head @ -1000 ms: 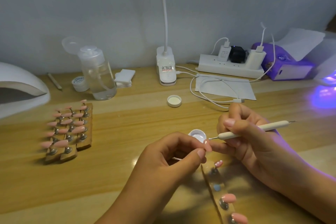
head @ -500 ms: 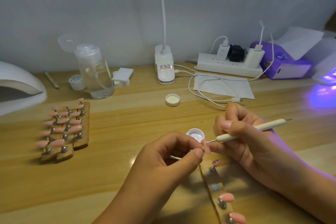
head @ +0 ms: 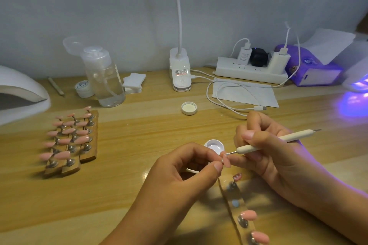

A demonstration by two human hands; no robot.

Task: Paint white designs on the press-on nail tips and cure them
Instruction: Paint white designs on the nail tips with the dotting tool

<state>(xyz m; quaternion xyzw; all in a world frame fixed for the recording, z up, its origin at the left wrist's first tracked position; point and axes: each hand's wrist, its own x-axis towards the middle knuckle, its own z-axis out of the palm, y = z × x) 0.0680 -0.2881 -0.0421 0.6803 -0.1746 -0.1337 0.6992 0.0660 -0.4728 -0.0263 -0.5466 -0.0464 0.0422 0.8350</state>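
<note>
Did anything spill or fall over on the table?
Nothing is spilled. A small white round cap lies loose, open side up, on the wooden table, apart from the open little white pot. The clear plastic pump bottle stands with its flip lid open. The white cable's plug lies unplugged.

Light: you have soft, even white overall. Violet glow (head: 353,103) spills on the counter (head: 139,129) at far right. One small glare patch (head: 145,174) mid-counter. Shadows faint. Edges bowed; left nail tips (head: 81,139) slightly blurred.
</note>
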